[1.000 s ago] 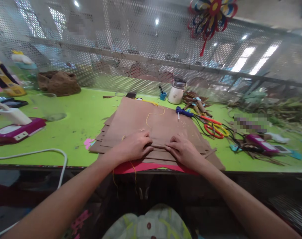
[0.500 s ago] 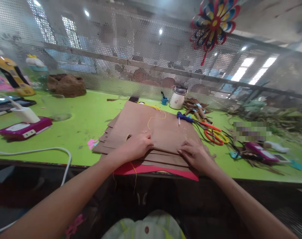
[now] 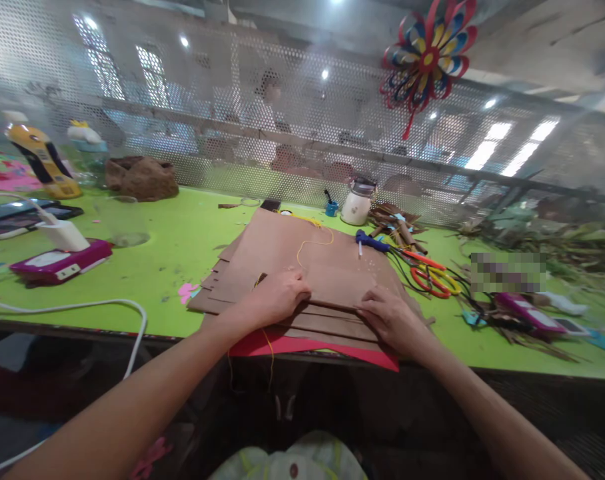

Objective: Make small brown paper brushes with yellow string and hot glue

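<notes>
A stack of brown paper sheets lies at the table's front edge, several edges fanned out at the left and front. My left hand pinches the front edge of the top sheet near its middle. At the same edge, farther right, my right hand has its fingers closed on the paper. Yellow thread curls across the top sheet, and more hangs below the front edge. Red paper sticks out from under the stack. A small dark piece beside my left wrist is mostly hidden.
Right of the stack lie a blue glue gun and orange-and-yellow-handled scissors. Behind stand a white jar and a small blue pot. At left are a purple power strip, a clear cup and a white cable.
The view has shifted slightly, so the scene sits a little lower. Both hands keep nearly the same place and grip on the paper's front edge.
</notes>
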`<state>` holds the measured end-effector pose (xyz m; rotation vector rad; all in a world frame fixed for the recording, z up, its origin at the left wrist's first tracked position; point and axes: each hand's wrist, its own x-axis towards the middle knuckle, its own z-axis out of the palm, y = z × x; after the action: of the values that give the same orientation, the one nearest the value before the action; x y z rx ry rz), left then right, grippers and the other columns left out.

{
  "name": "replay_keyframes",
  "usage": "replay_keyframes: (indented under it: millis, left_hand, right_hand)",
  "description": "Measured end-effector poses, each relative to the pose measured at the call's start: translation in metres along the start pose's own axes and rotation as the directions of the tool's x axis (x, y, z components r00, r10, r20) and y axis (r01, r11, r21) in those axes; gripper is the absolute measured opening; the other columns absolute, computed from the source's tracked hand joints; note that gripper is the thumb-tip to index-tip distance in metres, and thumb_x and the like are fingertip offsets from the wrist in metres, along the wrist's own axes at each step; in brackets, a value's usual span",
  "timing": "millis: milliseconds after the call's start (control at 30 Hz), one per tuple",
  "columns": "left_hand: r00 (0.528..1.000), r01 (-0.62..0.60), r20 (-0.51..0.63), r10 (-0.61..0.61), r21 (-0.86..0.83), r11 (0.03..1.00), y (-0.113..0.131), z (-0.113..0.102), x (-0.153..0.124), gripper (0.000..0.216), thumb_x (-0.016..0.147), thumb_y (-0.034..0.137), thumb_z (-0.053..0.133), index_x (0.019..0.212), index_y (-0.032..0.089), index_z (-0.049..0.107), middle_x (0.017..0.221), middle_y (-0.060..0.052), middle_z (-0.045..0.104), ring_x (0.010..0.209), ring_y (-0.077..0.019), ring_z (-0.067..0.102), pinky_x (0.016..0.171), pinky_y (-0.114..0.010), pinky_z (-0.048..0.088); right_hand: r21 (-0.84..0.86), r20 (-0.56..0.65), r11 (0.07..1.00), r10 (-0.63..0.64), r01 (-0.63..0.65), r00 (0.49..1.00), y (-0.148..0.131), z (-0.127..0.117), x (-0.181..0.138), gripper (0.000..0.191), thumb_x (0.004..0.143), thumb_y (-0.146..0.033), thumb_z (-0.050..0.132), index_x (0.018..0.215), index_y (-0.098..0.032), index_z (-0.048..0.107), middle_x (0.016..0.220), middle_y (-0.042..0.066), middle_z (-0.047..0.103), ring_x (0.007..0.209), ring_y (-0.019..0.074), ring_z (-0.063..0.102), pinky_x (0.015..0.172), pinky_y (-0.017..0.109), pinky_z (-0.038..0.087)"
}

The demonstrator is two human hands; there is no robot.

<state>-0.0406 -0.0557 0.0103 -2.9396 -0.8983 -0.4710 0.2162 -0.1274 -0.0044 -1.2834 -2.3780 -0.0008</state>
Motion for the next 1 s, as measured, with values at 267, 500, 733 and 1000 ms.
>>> replay_keyframes:
  millis: [267, 500, 733, 1000]
  left_hand:
    - [0.998, 0.029, -0.061, -0.028, 0.024, 0.999, 0.000, 0.008, 0.006, 0.024, 0.091, 0.023, 0.035, 0.087, 0.015, 0.057, 0.085, -0.007, 0.057, 0.080, -0.0176, 0.050, 0.073, -0.030, 0.039]
    - [1.000, -0.002, -0.005, 0.002, -0.037, 0.999, 0.002, -0.002, -0.004, 0.031, 0.090, 0.038, 0.040, 0.085, 0.015, 0.061, 0.086, -0.006, 0.052, 0.074, -0.0147, 0.050, 0.069, -0.026, 0.039]
    - [1.000, -0.014, -0.015, 0.013, -0.073, 0.997, 0.003, -0.001, -0.009, 0.026, 0.088, 0.034, 0.045, 0.092, 0.015, 0.063, 0.090, -0.007, 0.054, 0.080, -0.0159, 0.052, 0.073, -0.028, 0.041]
    - [0.999, -0.020, -0.051, 0.016, -0.068, 0.998, -0.008, 0.009, 0.003, 0.033, 0.091, 0.029, 0.040, 0.075, 0.016, 0.065, 0.079, -0.005, 0.054, 0.071, -0.0137, 0.049, 0.068, -0.027, 0.039]
  right_hand:
    - [0.172, 0.022, 0.977, 0.124, -0.126, 0.992, 0.012, -0.001, 0.007, 0.026, 0.088, -0.032, 0.049, 0.077, -0.019, 0.069, 0.075, 0.004, 0.063, 0.072, 0.0154, 0.056, 0.067, 0.028, 0.044]
    - [0.250, 0.019, 0.952, 0.176, -0.175, 0.984, 0.020, 0.005, 0.008, 0.023, 0.085, -0.034, 0.053, 0.081, -0.019, 0.071, 0.076, 0.004, 0.068, 0.072, 0.0159, 0.060, 0.071, 0.029, 0.046]
    - [0.155, 0.036, 0.978, 0.139, -0.142, 0.990, 0.015, -0.001, 0.006, 0.031, 0.090, -0.032, 0.045, 0.078, -0.019, 0.070, 0.078, 0.005, 0.069, 0.073, 0.0163, 0.061, 0.070, 0.029, 0.046]
    - [0.084, -0.100, 0.978, 0.198, -0.190, 0.975, 0.009, 0.003, 0.005, 0.026, 0.089, -0.029, 0.044, 0.098, -0.019, 0.066, 0.088, 0.008, 0.067, 0.081, 0.0189, 0.060, 0.072, 0.031, 0.046]
